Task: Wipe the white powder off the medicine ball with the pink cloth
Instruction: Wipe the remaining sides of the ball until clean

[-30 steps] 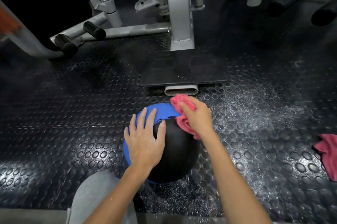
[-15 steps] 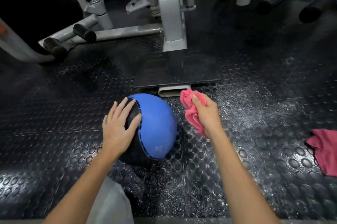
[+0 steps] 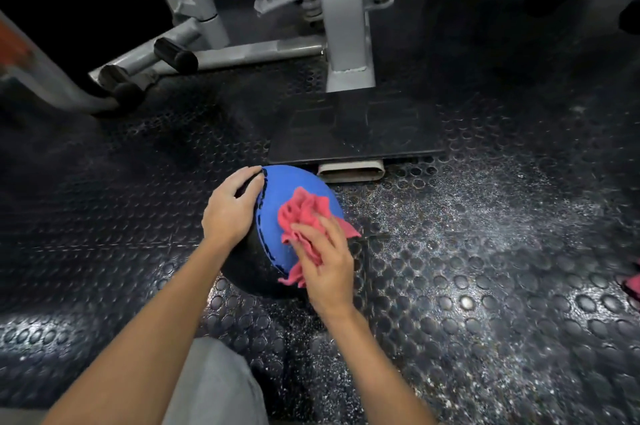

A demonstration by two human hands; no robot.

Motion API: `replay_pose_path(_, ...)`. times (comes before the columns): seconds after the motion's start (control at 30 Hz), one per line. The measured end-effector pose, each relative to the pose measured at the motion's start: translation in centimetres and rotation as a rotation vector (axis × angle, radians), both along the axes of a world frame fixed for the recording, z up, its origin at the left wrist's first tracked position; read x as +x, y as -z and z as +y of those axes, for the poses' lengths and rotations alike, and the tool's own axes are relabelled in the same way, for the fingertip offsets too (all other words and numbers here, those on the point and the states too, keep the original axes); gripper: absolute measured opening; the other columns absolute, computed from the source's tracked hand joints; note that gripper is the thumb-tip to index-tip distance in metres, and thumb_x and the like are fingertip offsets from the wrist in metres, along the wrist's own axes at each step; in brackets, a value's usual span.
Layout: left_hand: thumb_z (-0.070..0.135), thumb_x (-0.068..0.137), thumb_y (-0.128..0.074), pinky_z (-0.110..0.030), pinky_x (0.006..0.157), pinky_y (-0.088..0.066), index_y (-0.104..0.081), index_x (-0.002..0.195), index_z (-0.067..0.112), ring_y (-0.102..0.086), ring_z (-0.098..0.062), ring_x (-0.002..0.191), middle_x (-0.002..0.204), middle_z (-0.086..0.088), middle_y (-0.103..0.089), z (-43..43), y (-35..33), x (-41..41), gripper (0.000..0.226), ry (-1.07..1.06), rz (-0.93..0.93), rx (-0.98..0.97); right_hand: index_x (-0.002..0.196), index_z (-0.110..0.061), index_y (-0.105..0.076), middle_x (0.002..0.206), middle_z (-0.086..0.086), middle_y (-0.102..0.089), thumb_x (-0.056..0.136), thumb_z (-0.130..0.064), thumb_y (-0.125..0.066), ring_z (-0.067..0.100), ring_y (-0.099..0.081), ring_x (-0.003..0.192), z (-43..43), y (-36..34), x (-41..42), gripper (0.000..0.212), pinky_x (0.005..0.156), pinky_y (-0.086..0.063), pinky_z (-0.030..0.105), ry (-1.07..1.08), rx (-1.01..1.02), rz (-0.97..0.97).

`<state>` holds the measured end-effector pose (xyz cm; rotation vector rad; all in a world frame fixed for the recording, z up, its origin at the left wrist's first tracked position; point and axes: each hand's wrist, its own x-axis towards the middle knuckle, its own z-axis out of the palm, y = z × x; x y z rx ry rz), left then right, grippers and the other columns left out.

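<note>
Floor (image 3: 104, 251) of black studded rubber fills the view, with a grey machine (image 3: 346, 26) standing at the far side and its dark footplate (image 3: 353, 133) lying just beyond the ball (image 3: 277, 189). White powder (image 3: 467, 203) is scattered over the floor to the right of the ball and in front of it, towards a grey knee (image 3: 214, 386) at the bottom edge. The ball sits on the floor at the centre, its blue panel facing up and right and its black part to the left and underneath. The left hand (image 3: 230, 213) is curled over the ball's upper left side and grips it, covering much of the black part. The right hand (image 3: 327, 272) lies with its fingers spread flat, pressing the cloth (image 3: 301, 213) against the blue panel and hiding the ball's near right side. A second cloth (image 3: 632, 286) shows only as a sliver at the right edge. Half a second ago the cloth was bunched in the right hand, off the ball to its right; it is now on the blue panel, and the left hand has shifted higher, up to the seam.
</note>
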<state>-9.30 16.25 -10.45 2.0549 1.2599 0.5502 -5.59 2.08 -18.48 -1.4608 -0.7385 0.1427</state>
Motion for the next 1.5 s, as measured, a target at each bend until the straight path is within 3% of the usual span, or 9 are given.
replay_pose_path(0.23,0.048,0.089,-0.048,-0.033,0.104,-0.03,-0.058,0.117,0.044,-0.045,-0.01,0.123,0.133,0.019,-0.051,-0.6,0.4,0.1,0.03,-0.087,0.002,0.027,0.103,-0.02,-0.065,0.111,-0.002,-0.055,0.089,-0.025,-0.057,-0.001,-0.064,0.068,0.9,-2.7,0.7,0.016,0.061,-0.053,0.017,0.262,0.033,0.291)
replay_pose_path(0.37,0.05,0.09,-0.046,-0.033,0.101,-0.032,-0.058,0.118,0.043,-0.047,-0.014,0.121,0.132,0.016,-0.053,0.0,0.2,0.5,0.032,-0.134,0.025,-0.013,0.096,-0.025,-0.067,0.113,-0.007,-0.055,0.085,-0.039,-0.055,0.023,-0.062,0.094,2.2,-3.0,1.0,0.022,0.08,-0.052,0.04,0.079,-0.042,-0.11)
replay_pose_path(0.57,0.053,0.088,-0.044,-0.037,0.104,-0.033,-0.057,0.119,0.043,-0.047,-0.016,0.121,0.132,0.016,-0.053,0.0,0.1,1.2,0.035,-0.19,0.033,-0.019,0.095,-0.038,-0.06,0.117,0.0,-0.053,0.091,-0.023,-0.053,0.019,-0.066,0.056,-0.8,1.8,1.8,0.018,0.048,-0.055,0.029,0.273,-0.145,0.159)
replay_pose_path(0.87,0.056,0.085,-0.039,-0.046,0.102,-0.034,-0.059,0.105,0.041,-0.051,-0.024,0.115,0.126,0.006,-0.058,1.0,0.0,2.5,0.032,-0.102,0.127,-0.037,0.095,-0.016,-0.07,0.111,0.006,-0.06,0.087,-0.036,-0.052,0.024,-0.054,0.11,3.3,-3.1,-0.1,0.027,0.096,-0.044,0.037,0.049,0.03,-0.279)
replay_pose_path(1.0,0.054,0.091,-0.039,-0.035,0.107,-0.025,-0.046,0.132,0.039,-0.036,-0.014,0.131,0.144,0.012,-0.04,1.6,0.4,1.4,0.044,0.0,0.12,-0.004,0.095,-0.033,-0.063,0.117,-0.002,-0.052,0.088,-0.03,-0.053,0.016,-0.066,0.074,0.5,1.1,1.6,0.012,0.062,-0.058,0.036,0.289,-0.082,-0.018)
replay_pose_path(1.1,0.055,0.091,-0.038,-0.037,0.105,-0.028,-0.048,0.13,0.04,-0.038,-0.015,0.13,0.142,0.014,-0.042,0.9,0.6,1.7,0.043,-0.081,0.108,0.054,0.1,-0.026,-0.062,0.107,-0.001,-0.057,0.089,-0.024,-0.055,0.015,-0.064,0.081,0.2,1.7,2.2,0.014,0.074,-0.055,0.043,0.394,-0.123,0.355)
replay_pose_path(1.2,0.056,0.09,-0.036,-0.04,0.103,-0.03,-0.048,0.131,0.04,-0.04,-0.019,0.129,0.142,0.011,-0.043,1.0,0.6,2.9,0.045,-0.113,0.153,0.064,0.097,-0.013,-0.067,0.102,-0.004,-0.055,0.087,-0.015,-0.06,-0.001,-0.06,0.08,1.9,-2.4,1.3,0.012,0.071,-0.052,0.019,0.314,0.006,0.198)
replay_pose_path(1.3,0.058,0.089,-0.036,-0.04,0.105,-0.029,-0.045,0.133,0.039,-0.039,-0.021,0.13,0.144,0.008,-0.04,1.7,0.5,3.2,0.049,-0.084,0.186,0.043,0.096,-0.018,-0.068,0.104,-0.007,-0.054,0.085,-0.023,-0.06,0.015,-0.059,0.098,3.2,-3.8,1.1,0.014,0.08,-0.052,0.037,0.148,0.008,-0.024)
replay_pose_path(1.5,0.063,0.084,-0.045,-0.042,0.113,-0.021,-0.039,0.136,0.041,-0.027,-0.018,0.137,0.15,0.006,-0.03,2.3,1.0,1.9,0.056,0.136,0.177,0.042,0.103,-0.014,-0.066,0.098,-0.004,-0.052,0.089,-0.014,-0.057,0.002,-0.055,0.067,2.5,-3.3,7.2,0.016,0.068,-0.052,0.027,0.253,-0.121,0.16)
